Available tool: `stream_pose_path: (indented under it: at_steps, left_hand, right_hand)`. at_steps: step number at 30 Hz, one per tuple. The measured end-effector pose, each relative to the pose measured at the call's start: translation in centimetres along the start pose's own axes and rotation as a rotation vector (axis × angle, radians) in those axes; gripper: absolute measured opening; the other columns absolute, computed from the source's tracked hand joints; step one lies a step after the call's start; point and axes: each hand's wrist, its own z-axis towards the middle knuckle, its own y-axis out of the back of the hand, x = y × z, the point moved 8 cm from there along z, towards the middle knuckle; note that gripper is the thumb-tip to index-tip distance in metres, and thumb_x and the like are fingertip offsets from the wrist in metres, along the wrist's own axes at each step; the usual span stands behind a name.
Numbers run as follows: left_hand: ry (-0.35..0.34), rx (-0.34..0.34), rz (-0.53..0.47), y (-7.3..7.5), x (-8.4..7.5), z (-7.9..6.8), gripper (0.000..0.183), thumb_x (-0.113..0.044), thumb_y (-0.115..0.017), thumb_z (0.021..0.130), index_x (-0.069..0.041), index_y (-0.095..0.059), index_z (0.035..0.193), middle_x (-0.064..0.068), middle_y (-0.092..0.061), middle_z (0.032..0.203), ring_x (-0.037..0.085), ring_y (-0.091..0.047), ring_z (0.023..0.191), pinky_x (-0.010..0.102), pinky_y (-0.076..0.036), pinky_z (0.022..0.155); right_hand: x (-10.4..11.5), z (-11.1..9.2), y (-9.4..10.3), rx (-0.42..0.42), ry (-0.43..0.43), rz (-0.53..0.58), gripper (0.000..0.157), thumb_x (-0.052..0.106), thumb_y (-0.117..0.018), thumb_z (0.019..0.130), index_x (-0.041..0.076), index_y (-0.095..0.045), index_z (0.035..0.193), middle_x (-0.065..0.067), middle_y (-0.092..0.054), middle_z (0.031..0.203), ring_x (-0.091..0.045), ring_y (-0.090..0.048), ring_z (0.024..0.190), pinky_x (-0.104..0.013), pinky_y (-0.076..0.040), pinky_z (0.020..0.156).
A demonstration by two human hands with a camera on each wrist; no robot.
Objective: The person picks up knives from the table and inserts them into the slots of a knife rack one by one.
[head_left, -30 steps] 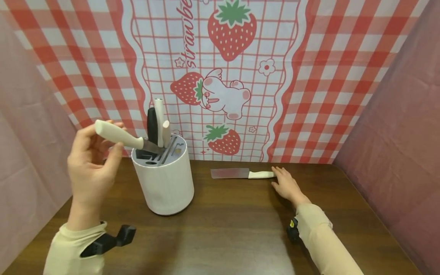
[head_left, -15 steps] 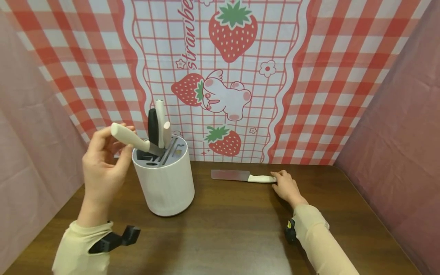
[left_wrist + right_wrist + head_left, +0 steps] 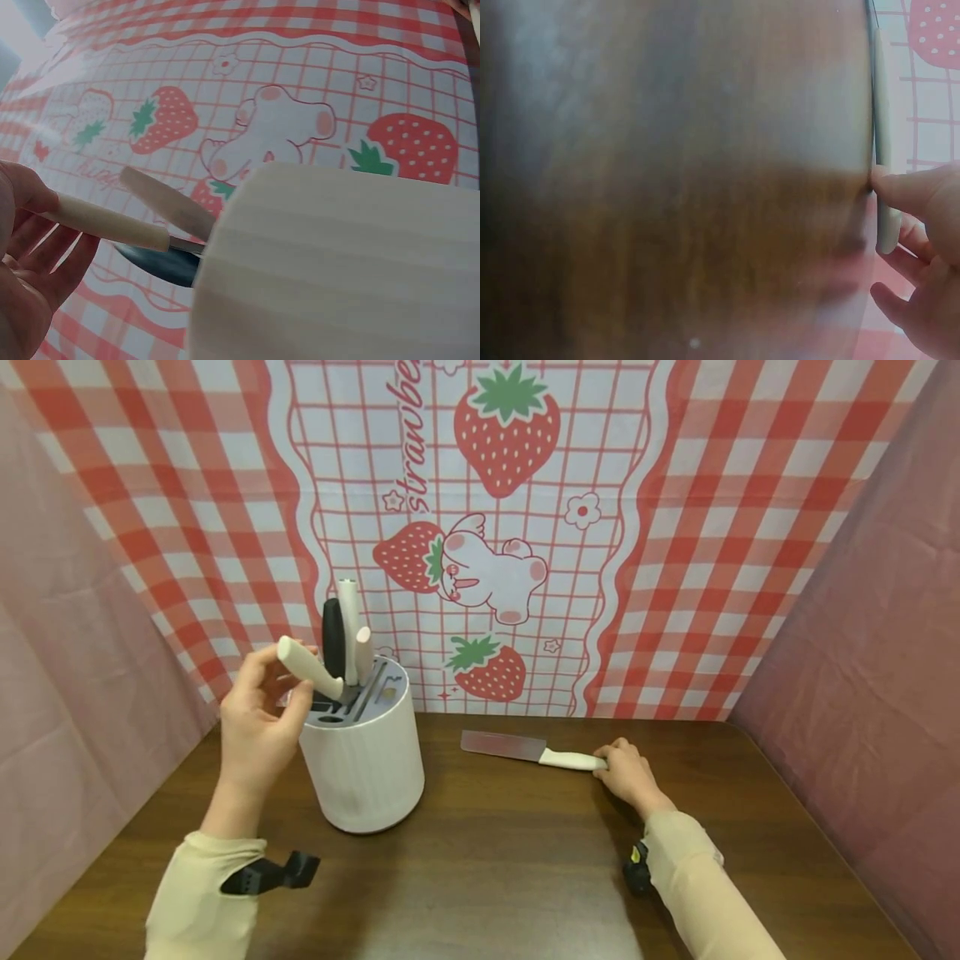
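My left hand (image 3: 258, 718) pinches the cream handle of a knife (image 3: 310, 668) between thumb and fingers. That knife leans left, its blade mostly hidden inside the round white knife block (image 3: 363, 781); a short strip of metal shows at the rim in the left wrist view. On the table to the right lies a cleaver (image 3: 504, 745) with a broad rectangular blade pointing left. Thumb and fingers of my right hand (image 3: 628, 774) pinch the end of its cream handle (image 3: 883, 97), seen edge-on in the right wrist view.
Upright in the block stand a black handle (image 3: 333, 639), a tall white handle (image 3: 348, 627) and a shorter pale handle (image 3: 363, 653). Behind the brown wooden table (image 3: 487, 868) hangs a strawberry-print cloth (image 3: 502, 560). Pink cloth (image 3: 862, 635) closes off both sides.
My left hand has moved right, and its knife has sunk deeper into the block and stands steeper. My right hand has taken hold of the cleaver's handle end and drawn it slightly nearer.
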Motion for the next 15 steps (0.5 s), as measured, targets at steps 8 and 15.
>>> stream_pose_path:
  at_steps: [8,15]
  left_hand:
    - [-0.003,0.015,-0.013,-0.8,1.2,-0.2,0.035,0.019,-0.053,0.077,0.012,-0.051,0.112,0.007,-0.063,0.104,0.008,-0.057,0.095,0.015,-0.047,0.081]
    - [0.015,0.031,0.005,-1.6,2.5,-0.6,0.036,0.018,-0.053,0.076,0.012,-0.052,0.111,0.025,-0.061,0.105,0.004,-0.056,0.092,0.013,-0.046,0.079]
  right_hand:
    - [0.1,-0.3,-0.1,0.037,0.013,0.052,0.027,0.014,-0.065,0.081,-0.001,-0.063,0.104,-0.021,-0.055,0.104,-0.038,-0.052,0.098,-0.056,-0.042,0.075]
    - [0.2,-0.5,0.3,0.009,0.028,0.107,0.027,0.013,-0.065,0.081,-0.003,-0.062,0.103,-0.019,-0.058,0.104,-0.036,-0.055,0.098,-0.055,-0.042,0.080]
